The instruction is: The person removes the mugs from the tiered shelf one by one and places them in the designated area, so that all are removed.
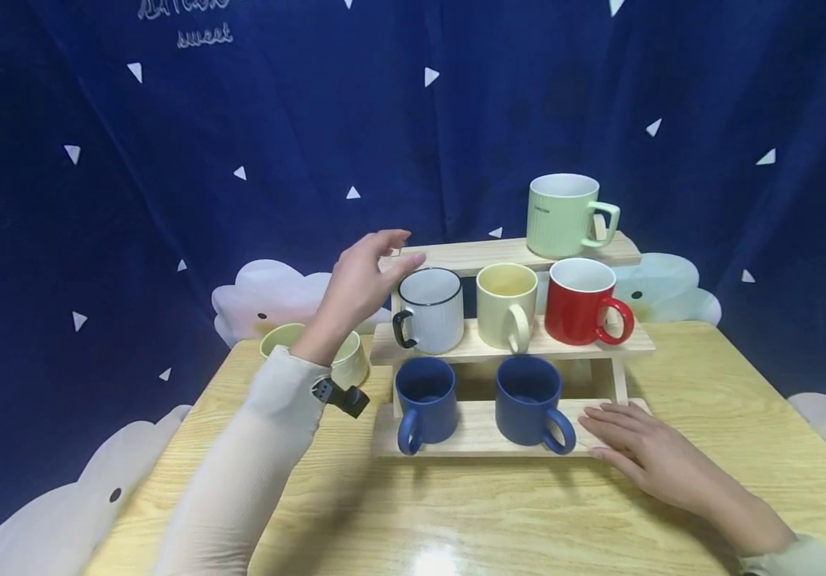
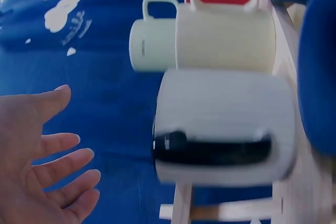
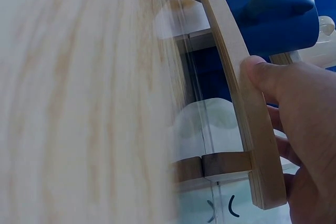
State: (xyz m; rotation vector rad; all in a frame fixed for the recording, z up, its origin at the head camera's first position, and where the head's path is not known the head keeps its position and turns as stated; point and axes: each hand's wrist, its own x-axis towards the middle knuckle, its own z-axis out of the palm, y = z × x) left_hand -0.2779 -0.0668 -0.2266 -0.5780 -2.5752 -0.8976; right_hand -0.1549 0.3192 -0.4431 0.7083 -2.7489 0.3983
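My left hand (image 1: 362,276) is at the left end of the rack's top shelf (image 1: 470,256), thumb and fingers apart with nothing between them. Just below it stands a white mug (image 1: 436,322) with a black rim and handle, large in the left wrist view. My right hand (image 1: 643,452) rests on the right end of the wooden rack's bottom shelf (image 1: 476,436). In the right wrist view its thumb touches the board's front edge. Two dark blue mugs (image 1: 524,412) share that shelf. A cream mug (image 1: 493,308) and a red mug (image 1: 572,308) line the middle shelf.
A light green mug (image 1: 552,224) stands at the right of the top shelf. Behind my left forearm, a pale yellow-green vessel (image 1: 353,364) sits on the wooden table (image 1: 355,496), partly hidden. A dark blue curtain (image 1: 297,128) hangs behind the table.
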